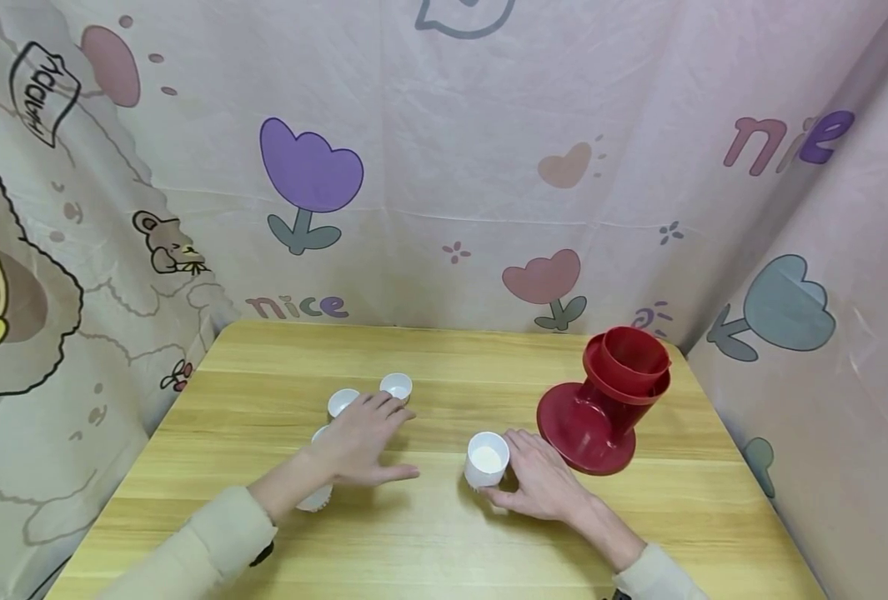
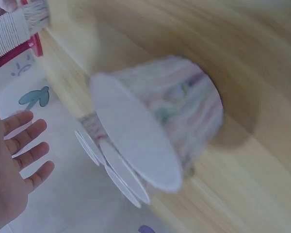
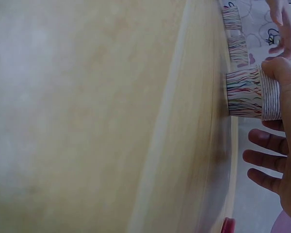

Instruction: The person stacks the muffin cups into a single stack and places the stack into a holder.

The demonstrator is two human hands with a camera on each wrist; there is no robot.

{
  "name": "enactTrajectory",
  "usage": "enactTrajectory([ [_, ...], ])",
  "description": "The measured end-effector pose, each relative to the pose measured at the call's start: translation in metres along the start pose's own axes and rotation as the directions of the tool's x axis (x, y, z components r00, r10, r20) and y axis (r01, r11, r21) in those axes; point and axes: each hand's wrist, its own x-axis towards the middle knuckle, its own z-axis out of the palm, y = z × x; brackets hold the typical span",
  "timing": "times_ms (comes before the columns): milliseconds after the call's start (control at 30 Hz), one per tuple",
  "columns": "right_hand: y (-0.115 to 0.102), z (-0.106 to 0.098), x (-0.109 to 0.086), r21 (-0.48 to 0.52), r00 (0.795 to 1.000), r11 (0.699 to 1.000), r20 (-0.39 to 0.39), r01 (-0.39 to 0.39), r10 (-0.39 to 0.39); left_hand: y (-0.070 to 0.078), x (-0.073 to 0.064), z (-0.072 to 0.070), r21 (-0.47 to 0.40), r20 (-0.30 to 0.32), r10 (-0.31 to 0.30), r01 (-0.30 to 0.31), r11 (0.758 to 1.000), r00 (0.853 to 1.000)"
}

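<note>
My right hand (image 1: 537, 479) pinches a stack of nested white paper cups (image 1: 486, 467) between thumb and fingers; the stack stands upright on the table. In the right wrist view the stacked cups (image 3: 250, 94) show several close-set rims and coloured streaks on the side, with the other fingers held off them. My left hand (image 1: 364, 442) hangs with spread fingers over several separate paper cups and holds nothing. Of these, one cup (image 1: 396, 387) stands behind its fingertips, another (image 1: 343, 402) beside them, and a third (image 1: 314, 500) sits partly under the wrist. Close by in the left wrist view is a streaked cup (image 2: 150, 126).
A dark red plastic stand (image 1: 589, 429) with a wide round base and a red cup-shaped top (image 1: 634, 358) leans at the right, just beyond my right hand. The wooden table (image 1: 444, 550) ends at a patterned curtain (image 1: 428, 167) behind and at both sides.
</note>
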Motion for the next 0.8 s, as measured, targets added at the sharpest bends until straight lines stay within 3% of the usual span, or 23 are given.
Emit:
enactTrajectory([
  [333, 0.001, 0.001, 0.000, -0.002, 1.000, 1.000, 0.000, 0.003, -0.003, -0.024, -0.008, 0.000, 0.050, -0.012, 0.031, -0.030, 0.998, 0.999],
  [800, 0.001, 0.002, 0.000, 0.003, 1.000, 1.000, 0.008, -0.008, 0.008, -0.045, -0.014, 0.009, 0.100, -0.009, -0.047, 0.048, 0.994, 0.999],
])
